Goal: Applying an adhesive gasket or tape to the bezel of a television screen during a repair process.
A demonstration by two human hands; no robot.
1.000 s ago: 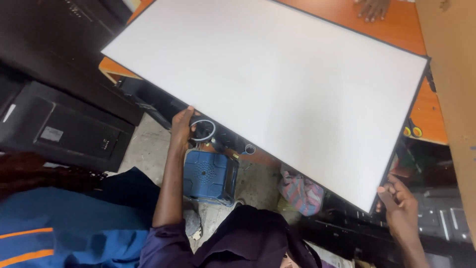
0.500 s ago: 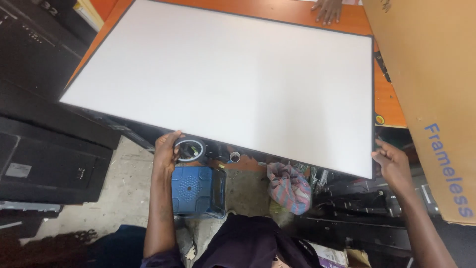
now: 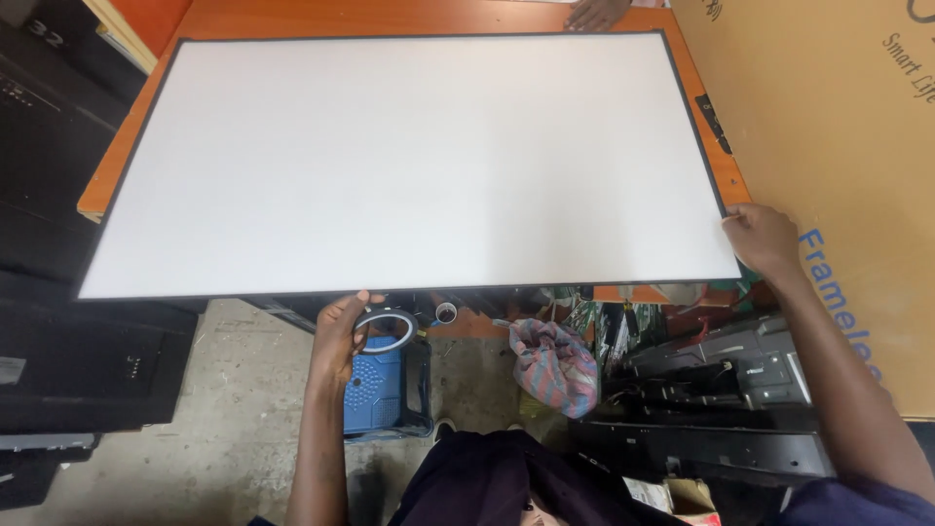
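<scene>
Head view, looking straight down. Large white panel [image 3: 409, 161] with thin dark edging lies flat on an orange wooden table [image 3: 390, 18]; its near edge overhangs the table toward the person. All places below are given from this panel.

Left hand [image 3: 341, 336]: at the panel's near edge, left of its middle, fingers curled up under the edge, gripping it. A roll of tape [image 3: 382, 329] sits against this hand, just below the near edge; cannot tell whether it hangs on the fingers or is only pressed against them.

Right hand [image 3: 762, 237]: at the panel's near right corner, fingers closed on the corner edge, forearm running back toward the lower right.

Another person's hand [image 3: 596, 13]: at the far edge, right of middle, resting on the table top and touching or just beside the panel rim.

Right of the panel: big brown cardboard box [image 3: 838, 146], its side close against the table edge.

Below the near edge, on the concrete floor [image 3: 234, 419]: blue plastic crate [image 3: 382, 390] just beside the left forearm; crumpled patterned cloth [image 3: 553, 362] right of the crate; stacked black panels [image 3: 721, 390] further right, under the right forearm.

Left of the panel: dark flat equipment [image 3: 68, 360].
</scene>
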